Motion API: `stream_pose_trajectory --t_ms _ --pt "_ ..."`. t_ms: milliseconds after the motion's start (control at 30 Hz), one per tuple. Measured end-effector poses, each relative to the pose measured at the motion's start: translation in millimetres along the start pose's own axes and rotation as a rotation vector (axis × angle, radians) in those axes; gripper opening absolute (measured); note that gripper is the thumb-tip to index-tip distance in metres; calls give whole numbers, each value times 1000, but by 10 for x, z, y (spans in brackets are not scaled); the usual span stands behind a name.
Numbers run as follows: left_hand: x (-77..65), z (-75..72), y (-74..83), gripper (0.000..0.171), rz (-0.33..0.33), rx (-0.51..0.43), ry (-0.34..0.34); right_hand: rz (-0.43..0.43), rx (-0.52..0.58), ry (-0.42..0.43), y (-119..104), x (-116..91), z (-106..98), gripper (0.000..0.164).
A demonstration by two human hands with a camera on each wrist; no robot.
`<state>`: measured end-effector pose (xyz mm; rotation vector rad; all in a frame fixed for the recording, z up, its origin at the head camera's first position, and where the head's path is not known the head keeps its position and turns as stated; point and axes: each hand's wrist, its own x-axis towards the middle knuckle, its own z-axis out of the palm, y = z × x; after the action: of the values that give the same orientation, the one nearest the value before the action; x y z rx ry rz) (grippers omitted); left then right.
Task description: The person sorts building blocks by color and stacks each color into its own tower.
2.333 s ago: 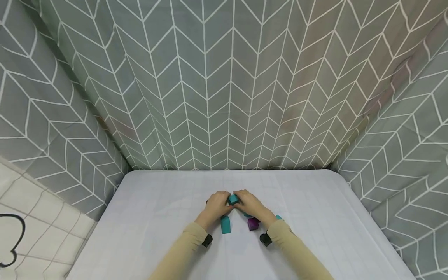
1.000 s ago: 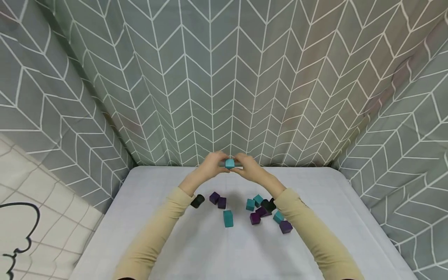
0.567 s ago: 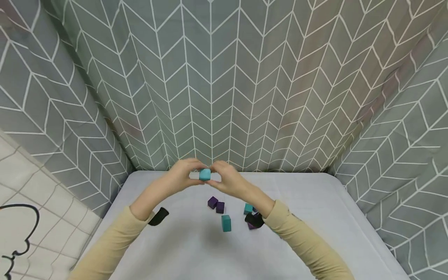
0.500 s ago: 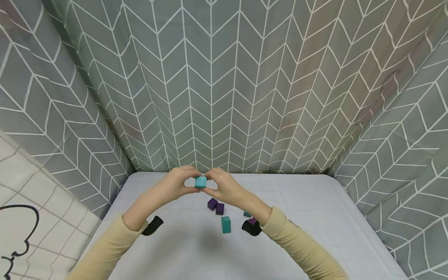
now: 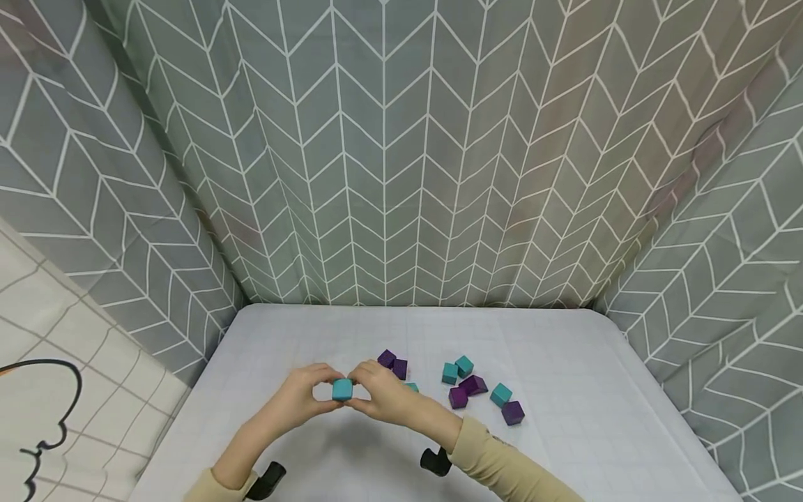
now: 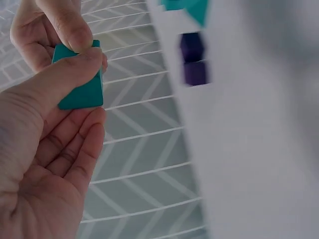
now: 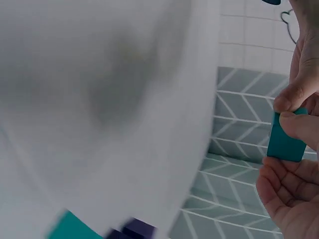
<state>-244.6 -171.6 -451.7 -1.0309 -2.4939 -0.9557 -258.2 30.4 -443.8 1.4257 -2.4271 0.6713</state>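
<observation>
Both hands pinch one teal block [image 5: 341,390] between thumbs and fingers, held up over the left-middle part of the table with a shadow below it. My left hand [image 5: 299,399] grips its left side and my right hand [image 5: 390,396] its right side. In the left wrist view the teal block [image 6: 82,96] has a flat rectangular face, with both thumbs pressed on it. From the right wrist, the same block [image 7: 286,144] appears upright and longer than wide. The fingers hide its back.
Two purple cubes [image 5: 399,369] lie behind the right hand, and a teal block [image 5: 411,386] is partly hidden by it. Farther right are teal cubes [image 5: 500,394], purple cubes [image 5: 512,413] and a purple wedge-like block [image 5: 473,385]. Patterned curtains [image 5: 401,174] surround the white table [image 5: 577,376].
From near the table's middle, both hands lifted the teal block toward the back edge. They then carried it left and nearer to me. The loose blocks stayed in place.
</observation>
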Motion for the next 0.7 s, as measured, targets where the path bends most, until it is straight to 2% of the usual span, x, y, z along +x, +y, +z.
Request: stream_pose_trajectory --t_ms 167,233,367,533,700 --pt "-290 294 -114 29 -78 -97 -57 24 51 -87 -2 -199 296 24" --pt "-374 393 -155 29 -86 -137 -69 28 56 -115 1 -263 388 24" --pt "-491 558 -224 30 -85 -157 -73 54 52 -148 8 -361 533 23" --pt "-604 685 -273 30 -103 -149 -100 60 70 -152 1 -465 680 23" --pt "-683 735 -287 30 -146 -170 -121 57 84 -122 -2 -526 785 25"
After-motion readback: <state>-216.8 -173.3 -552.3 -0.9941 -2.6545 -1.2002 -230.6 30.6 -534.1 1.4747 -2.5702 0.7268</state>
